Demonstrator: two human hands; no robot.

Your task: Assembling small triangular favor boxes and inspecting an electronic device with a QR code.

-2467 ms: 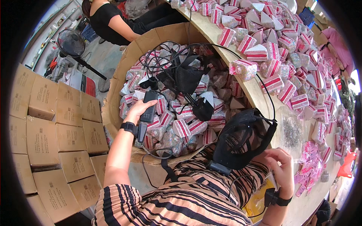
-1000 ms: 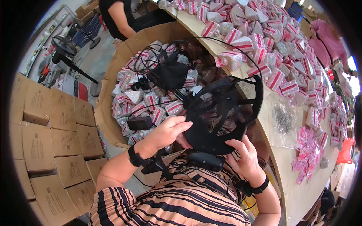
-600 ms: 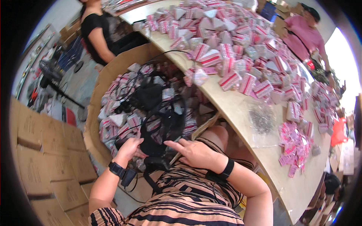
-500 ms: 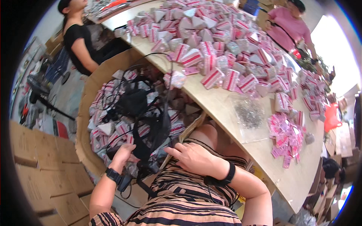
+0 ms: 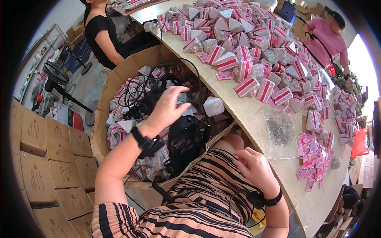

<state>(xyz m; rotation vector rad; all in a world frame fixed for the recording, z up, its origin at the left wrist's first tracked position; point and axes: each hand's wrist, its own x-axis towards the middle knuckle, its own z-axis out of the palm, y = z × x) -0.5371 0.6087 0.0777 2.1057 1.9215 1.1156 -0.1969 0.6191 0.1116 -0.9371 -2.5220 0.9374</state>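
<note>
My left hand [image 5: 168, 109] is over a large cardboard carton [image 5: 101, 115]. Its thumb and fingers are apart, and I see nothing between them. Below it, black straps and cables [image 5: 137, 93] and a black mesh bag [image 5: 188, 137] lie on a heap of pink-and-white wrapped wedges [image 5: 119, 131] inside the carton. A pale glittery block [image 5: 213, 106] sits at the carton's side by the table, right of my left hand. My right hand [image 5: 256, 168] hovers by the table edge above my lap, fingers loosely bent, with nothing visible in it. Both wrists wear black bands.
A pale table [image 5: 246, 131] carries a big pile of wrapped wedges [image 5: 242, 59], pink cards [image 5: 313, 160] and a clear bag of small thin pieces [image 5: 278, 129]. Stacked cartons [image 5: 59, 170] and a black fan [image 5: 55, 75] stand left. Two people [image 5: 101, 35] [image 5: 327, 37] are across the table.
My left hand has risen away from the black straps at the carton's near side. My right hand has moved right, toward the table edge. The black bag now lies farther right in the carton.
</note>
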